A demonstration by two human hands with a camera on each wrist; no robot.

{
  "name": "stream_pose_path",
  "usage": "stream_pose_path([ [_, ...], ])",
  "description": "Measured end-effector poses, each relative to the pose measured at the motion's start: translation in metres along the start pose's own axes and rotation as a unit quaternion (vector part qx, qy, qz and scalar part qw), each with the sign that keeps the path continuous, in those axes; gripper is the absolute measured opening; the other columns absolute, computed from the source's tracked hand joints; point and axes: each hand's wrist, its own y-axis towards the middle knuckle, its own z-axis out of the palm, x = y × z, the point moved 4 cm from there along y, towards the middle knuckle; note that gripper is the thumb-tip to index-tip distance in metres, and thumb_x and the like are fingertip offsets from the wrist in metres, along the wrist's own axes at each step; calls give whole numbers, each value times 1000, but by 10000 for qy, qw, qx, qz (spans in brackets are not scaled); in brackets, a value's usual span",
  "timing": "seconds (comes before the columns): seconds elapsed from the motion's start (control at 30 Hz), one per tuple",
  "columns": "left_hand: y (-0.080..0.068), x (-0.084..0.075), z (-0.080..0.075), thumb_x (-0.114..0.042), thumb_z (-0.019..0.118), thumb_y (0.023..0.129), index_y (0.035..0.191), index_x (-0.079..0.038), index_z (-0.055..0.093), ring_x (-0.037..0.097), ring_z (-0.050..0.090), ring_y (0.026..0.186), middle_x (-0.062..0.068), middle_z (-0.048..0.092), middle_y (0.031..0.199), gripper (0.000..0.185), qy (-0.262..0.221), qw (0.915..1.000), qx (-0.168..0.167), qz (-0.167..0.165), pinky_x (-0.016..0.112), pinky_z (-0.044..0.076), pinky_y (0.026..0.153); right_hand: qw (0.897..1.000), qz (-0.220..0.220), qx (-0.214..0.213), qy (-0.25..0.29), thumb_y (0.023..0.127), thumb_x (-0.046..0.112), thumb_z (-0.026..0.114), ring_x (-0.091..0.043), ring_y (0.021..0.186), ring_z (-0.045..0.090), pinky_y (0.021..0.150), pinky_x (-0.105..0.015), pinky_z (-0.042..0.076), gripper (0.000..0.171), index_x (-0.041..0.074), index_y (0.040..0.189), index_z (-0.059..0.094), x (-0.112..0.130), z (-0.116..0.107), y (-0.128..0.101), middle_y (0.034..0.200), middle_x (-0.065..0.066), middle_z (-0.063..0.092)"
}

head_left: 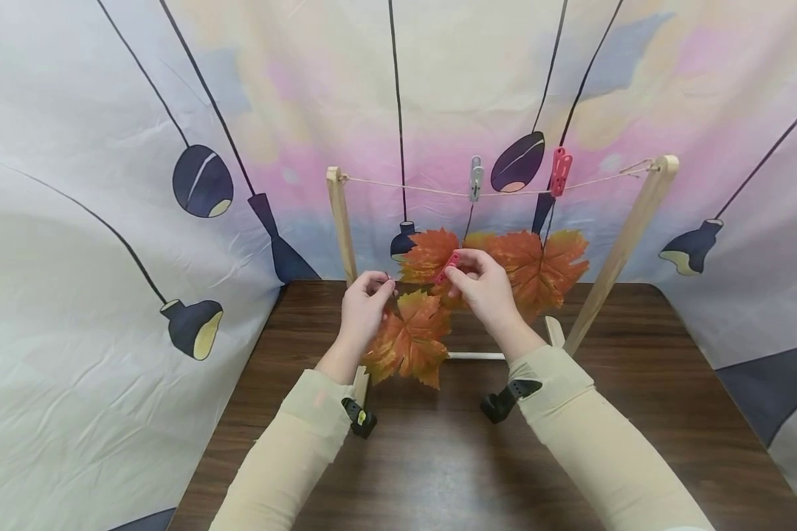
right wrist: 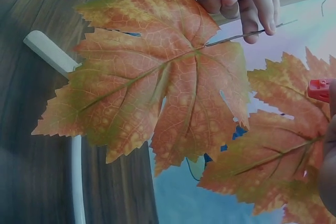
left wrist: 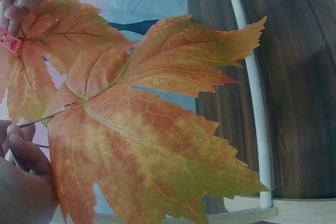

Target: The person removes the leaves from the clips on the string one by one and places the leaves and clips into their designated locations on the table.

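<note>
left hand (head_left: 364,295) pinches leaf stem (left wrist: 44,118), frame centre | right hand (head_left: 481,284) pinches red peg (head_left: 448,267) on second leaf (head_left: 432,254) | string (head_left: 405,187), upper centre: two pegs, no leaves | hanging judged unstarted

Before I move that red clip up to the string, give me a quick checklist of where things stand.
1. Left hand pinches the stem of the lower leaf: ok.
2. Right hand holds the red clip: ok.
3. Clip already on a leaf stem: cannot tell.
4. Free stretch of string left of the grey peg: ok.
5. Wooden frame standing upright on the table: ok.
6. Another leaf hanging under the red peg: ok.
</note>
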Motion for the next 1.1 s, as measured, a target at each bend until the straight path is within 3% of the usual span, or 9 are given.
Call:
stream_pose_path([
  [0.1,1,6,0,-19,56,85,93,-8,56,29,46,51,15,59,83,13,-32,9999,9,-102,27,40,39,10000,1,-25,8,82,22,60,-18,58,56,46,-24,42,37,7,114,50,6,0,-5,98,-8,55],
  [0.23,-2,2,0,-15,54,86,95,-5,54,28,44,47,20,58,86,13,-73,9998,-16,-166,28,40,38,10000,-1,-60,68,82,20,60,-16,57,56,48,-24,43,37,6,115,50,3,-2,-5,99,-9,55],
  [0.57,7,31,2,-23,57,84,97,-9,53,17,43,40,12,59,82,19,-92,9998,-36,-160,27,39,35,9998,125,-107,114,79,29,63,-21,60,57,53,-28,47,40,12,113,51,-24,-6,0,96,-7,57],
  [0.8,1,24,2,-17,56,85,96,-7,53,20,43,40,19,58,85,16,-258,9992,33,-315,29,40,36,9993,81,-127,335,79,27,64,-20,57,56,56,-36,49,40,9,113,51,-28,-5,-2,97,-8,56],
  [0.93,-4,18,3,-15,56,85,96,-5,53,23,44,41,22,58,85,16,-275,9987,-21,-439,30,39,36,9990,151,-131,401,78,28,64,-19,57,56,55,-33,50,41,10,113,51,-32,-5,-3,98,-8,56],
  [1.1,0,34,3,-19,58,84,95,-8,53,18,43,39,18,59,83,17,-240,9986,-78,-457,27,38,35,9980,336,-114,518,78,28,64,-18,58,56,55,-30,50,42,9,113,51,-39,-4,-5,99,-9,55],
])
